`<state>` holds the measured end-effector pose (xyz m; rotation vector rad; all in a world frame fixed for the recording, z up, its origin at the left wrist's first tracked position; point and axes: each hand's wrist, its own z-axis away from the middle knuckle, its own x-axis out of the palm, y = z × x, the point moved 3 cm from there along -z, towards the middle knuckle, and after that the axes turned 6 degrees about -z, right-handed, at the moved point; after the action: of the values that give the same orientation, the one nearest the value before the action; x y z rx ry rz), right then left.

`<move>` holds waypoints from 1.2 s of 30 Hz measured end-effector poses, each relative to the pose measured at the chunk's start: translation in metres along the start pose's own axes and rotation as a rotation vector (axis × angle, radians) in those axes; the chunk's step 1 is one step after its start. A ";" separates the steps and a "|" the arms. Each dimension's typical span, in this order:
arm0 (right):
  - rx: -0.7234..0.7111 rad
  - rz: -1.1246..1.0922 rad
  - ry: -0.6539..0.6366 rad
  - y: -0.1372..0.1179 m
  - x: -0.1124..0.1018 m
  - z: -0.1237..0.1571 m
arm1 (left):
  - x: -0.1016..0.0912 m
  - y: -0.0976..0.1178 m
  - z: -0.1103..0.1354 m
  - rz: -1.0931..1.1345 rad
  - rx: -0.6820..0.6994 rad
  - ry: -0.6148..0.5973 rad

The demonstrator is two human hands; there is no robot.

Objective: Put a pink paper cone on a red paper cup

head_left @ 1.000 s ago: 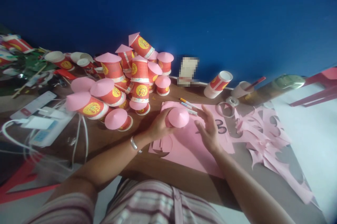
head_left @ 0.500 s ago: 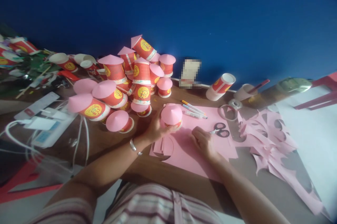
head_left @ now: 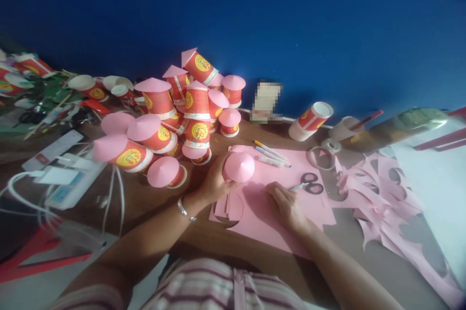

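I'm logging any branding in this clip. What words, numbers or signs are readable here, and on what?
No text reads clearly.
Red cups: yellow round emblem, sign too blurred to read.
Pink-topped cup in the left hand: no print shows.
Card by the wall: pixelated, unreadable.
White box: red label, too small.
Pink sheet: no writing seen.

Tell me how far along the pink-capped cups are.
Done: a pile of capped cups is stacked up. In hand: the left hand holds one more capped cup; the right hand rests on the pink sheet near the scissors. Left: an uncapped cup lies beyond the scissors.
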<state>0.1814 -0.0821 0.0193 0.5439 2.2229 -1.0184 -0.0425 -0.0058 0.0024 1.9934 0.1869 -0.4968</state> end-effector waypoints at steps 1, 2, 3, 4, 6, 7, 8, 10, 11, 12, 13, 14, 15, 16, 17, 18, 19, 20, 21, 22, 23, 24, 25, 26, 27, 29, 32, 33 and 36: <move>0.016 0.003 -0.011 0.000 0.000 0.000 | 0.000 -0.001 0.000 0.000 0.001 0.007; 0.036 0.005 -0.022 0.000 -0.001 -0.001 | 0.000 -0.002 0.000 0.007 -0.001 0.009; 0.055 0.004 -0.039 0.001 0.000 -0.001 | 0.000 -0.002 0.000 0.020 -0.005 0.007; 0.069 0.001 -0.061 0.001 0.000 -0.001 | 0.000 -0.003 -0.001 0.038 -0.012 0.004; 0.083 0.003 -0.092 0.001 0.002 -0.001 | 0.001 -0.002 -0.003 0.073 -0.046 -0.003; 0.087 0.008 -0.095 0.002 0.002 -0.001 | 0.000 -0.001 -0.004 0.091 -0.074 0.000; 0.091 0.013 -0.089 0.002 0.003 0.000 | 0.000 0.000 -0.005 0.108 -0.103 0.007; 0.095 0.017 -0.069 0.002 0.006 0.001 | -0.002 0.004 -0.008 0.130 -0.158 0.021; 0.099 0.019 -0.065 0.001 0.007 0.001 | -0.003 0.005 -0.008 0.132 -0.181 0.026; 0.098 0.022 -0.072 -0.001 0.008 0.002 | -0.003 0.007 -0.009 0.133 -0.202 0.031; 0.095 0.029 -0.082 -0.003 0.009 0.002 | -0.004 0.008 -0.009 0.135 -0.216 0.030; 0.086 0.039 -0.094 -0.006 0.011 0.001 | -0.003 0.009 -0.009 0.140 -0.223 0.030; 0.071 0.050 -0.109 -0.009 0.012 0.001 | -0.003 0.010 -0.009 0.144 -0.223 0.031; 0.051 0.061 -0.119 -0.012 0.012 0.001 | -0.003 0.011 -0.009 0.147 -0.215 0.033; 0.026 0.070 -0.130 -0.016 0.013 0.000 | -0.002 0.012 -0.009 0.149 -0.206 0.034; 0.003 0.080 -0.138 -0.019 0.014 0.000 | -0.002 0.013 -0.009 0.152 -0.198 0.036; -0.017 0.089 -0.140 -0.021 0.015 -0.001 | -0.001 0.014 -0.009 0.154 -0.194 0.037; -0.035 0.097 -0.140 -0.024 0.016 -0.001 | -0.001 0.015 -0.009 0.160 -0.193 0.036; -0.047 0.104 -0.141 -0.026 0.016 -0.002 | 0.000 0.016 -0.009 0.170 -0.194 0.034; -0.053 0.108 -0.145 -0.027 0.017 -0.002 | 0.000 0.018 -0.009 0.178 -0.196 0.032; -0.054 0.108 -0.149 -0.028 0.018 -0.002 | 0.000 0.019 -0.009 0.183 -0.198 0.034; -0.055 0.105 -0.151 -0.029 0.018 -0.003 | -0.001 0.020 -0.010 0.183 -0.198 0.036; -0.054 0.100 -0.154 -0.030 0.019 -0.003 | -0.001 0.020 -0.010 0.181 -0.196 0.037; -0.054 0.095 -0.153 -0.031 0.019 -0.004 | -0.002 0.020 -0.010 0.176 -0.194 0.037; -0.057 0.092 -0.151 -0.032 0.019 -0.004 | -0.002 0.020 -0.010 0.171 -0.193 0.033; -0.065 0.090 -0.143 -0.033 0.019 -0.005 | -0.003 0.019 -0.010 0.162 -0.196 0.022; -0.061 0.080 -0.148 -0.034 0.020 -0.004 | -0.004 0.017 -0.009 0.111 -0.198 0.026; -0.058 0.072 -0.152 -0.034 0.020 -0.004 | -0.004 0.017 -0.009 0.088 -0.191 0.029; -0.052 0.050 -0.167 -0.034 0.021 -0.003 | -0.005 0.017 -0.009 0.057 -0.171 0.029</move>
<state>0.1453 -0.0984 0.0239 0.4718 2.0723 -0.9426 -0.0386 -0.0056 0.0215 1.8347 0.1843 -0.4017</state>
